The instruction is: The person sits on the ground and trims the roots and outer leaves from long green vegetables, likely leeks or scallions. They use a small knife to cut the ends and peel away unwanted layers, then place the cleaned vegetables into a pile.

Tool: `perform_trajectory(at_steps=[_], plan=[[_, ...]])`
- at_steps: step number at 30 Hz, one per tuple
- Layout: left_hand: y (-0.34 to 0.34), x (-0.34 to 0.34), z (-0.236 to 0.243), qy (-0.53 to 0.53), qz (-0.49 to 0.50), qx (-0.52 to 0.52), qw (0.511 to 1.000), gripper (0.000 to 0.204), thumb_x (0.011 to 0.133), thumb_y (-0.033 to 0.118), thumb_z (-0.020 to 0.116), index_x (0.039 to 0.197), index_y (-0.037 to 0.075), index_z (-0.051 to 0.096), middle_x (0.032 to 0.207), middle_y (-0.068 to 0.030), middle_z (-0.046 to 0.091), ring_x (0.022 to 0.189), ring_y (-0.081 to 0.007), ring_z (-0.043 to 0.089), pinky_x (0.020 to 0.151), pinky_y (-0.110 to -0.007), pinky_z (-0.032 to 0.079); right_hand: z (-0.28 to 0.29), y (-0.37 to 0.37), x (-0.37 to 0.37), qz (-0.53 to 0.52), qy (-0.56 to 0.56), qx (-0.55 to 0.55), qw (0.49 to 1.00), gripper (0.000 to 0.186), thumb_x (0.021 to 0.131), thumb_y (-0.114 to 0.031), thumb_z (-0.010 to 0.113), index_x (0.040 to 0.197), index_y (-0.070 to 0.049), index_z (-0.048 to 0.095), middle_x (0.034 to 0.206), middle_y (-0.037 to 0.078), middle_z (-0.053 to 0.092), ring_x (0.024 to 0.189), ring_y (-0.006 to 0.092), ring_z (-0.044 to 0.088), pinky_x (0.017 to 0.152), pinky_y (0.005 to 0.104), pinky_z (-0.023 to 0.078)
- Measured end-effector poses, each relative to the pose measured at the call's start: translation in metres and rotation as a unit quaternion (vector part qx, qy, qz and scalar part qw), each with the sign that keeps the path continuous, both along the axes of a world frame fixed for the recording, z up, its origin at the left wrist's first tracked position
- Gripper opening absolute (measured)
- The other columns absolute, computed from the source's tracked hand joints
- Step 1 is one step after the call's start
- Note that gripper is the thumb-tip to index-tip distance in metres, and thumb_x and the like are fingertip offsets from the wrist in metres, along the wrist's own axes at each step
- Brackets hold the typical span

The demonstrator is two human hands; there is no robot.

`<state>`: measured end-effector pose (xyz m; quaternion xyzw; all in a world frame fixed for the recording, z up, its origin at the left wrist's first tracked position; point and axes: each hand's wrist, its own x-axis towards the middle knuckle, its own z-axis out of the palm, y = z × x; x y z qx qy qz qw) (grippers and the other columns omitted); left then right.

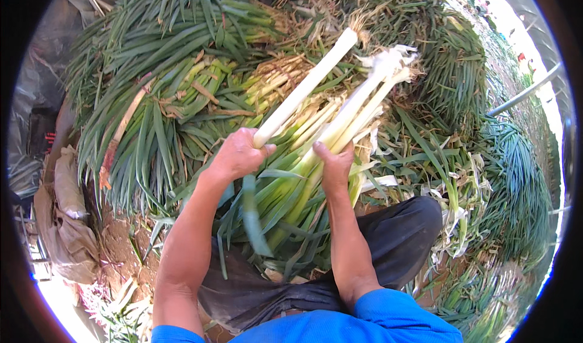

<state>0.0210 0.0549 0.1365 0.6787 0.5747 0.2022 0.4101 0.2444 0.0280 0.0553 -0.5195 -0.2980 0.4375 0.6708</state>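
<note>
My left hand (243, 154) grips one long green onion (306, 82), its white stalk slanting up to the right toward a rooty tip. My right hand (334, 164) is closed around a few more green onions (370, 94) with white stalks and ragged, pale tips, held beside the first one. Long green leaves (267, 209) trail below both hands over my lap. Loose yellowish stalks and dry peelings (273, 82) lie beneath and behind the held onions.
Big heaps of green onions (146, 124) surround me at the left, back and right (510, 179). Beige sacks (70, 221) and dark plastic sheeting (36, 82) lie at the far left. A metal pole (525, 91) is at the right. My bent knee (413, 221) is beside the peelings.
</note>
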Motion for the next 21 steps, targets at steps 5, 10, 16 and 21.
perform_trajectory(at_steps=[5,10,16,21], plan=[[0.020,0.058,0.038,-0.008,-0.037,0.059,0.998,0.052,0.088,0.051,0.073,0.107,0.003,0.076,0.086,-0.0227,0.073,0.085,-0.0341,0.072,0.080,-0.046,0.054,0.037,-0.025,-0.018,0.026,-0.039,0.068,0.997,0.056,0.081,0.001,0.077,0.131,-0.001,0.051,0.114,0.009,0.066,0.102,0.0201,0.066,0.090,0.0329,0.055],[0.018,0.124,0.063,-0.020,-0.046,0.088,0.995,0.058,0.086,0.051,0.076,0.119,0.003,0.073,0.103,-0.0184,0.075,0.094,-0.0255,0.070,0.085,-0.039,0.053,0.061,-0.046,-0.027,0.013,-0.164,0.054,0.985,0.061,0.083,-0.001,0.075,0.135,0.000,0.044,0.123,0.014,0.062,0.114,0.0255,0.061,0.100,0.0374,0.048],[-0.010,0.138,0.071,0.096,-0.081,0.152,0.980,0.076,0.068,0.045,0.088,0.125,0.000,0.065,0.109,-0.0213,0.072,0.104,-0.0341,0.070,0.095,-0.041,0.052,0.059,-0.078,-0.011,0.100,-0.323,0.093,0.937,0.084,0.083,-0.006,0.063,0.153,0.005,0.018,0.132,0.030,0.051,0.120,0.0438,0.056,0.105,0.0462,0.043],[-0.003,0.110,0.069,0.013,-0.065,0.091,0.994,0.052,0.069,0.030,0.082,0.107,-0.004,0.070,0.096,-0.0151,0.073,0.088,-0.0225,0.069,0.083,-0.036,0.053,0.083,-0.098,0.002,0.227,-0.317,0.084,0.917,0.089,0.085,-0.015,0.066,0.156,0.006,0.017,0.134,0.032,0.054,0.121,0.0414,0.059,0.106,0.0445,0.044]])
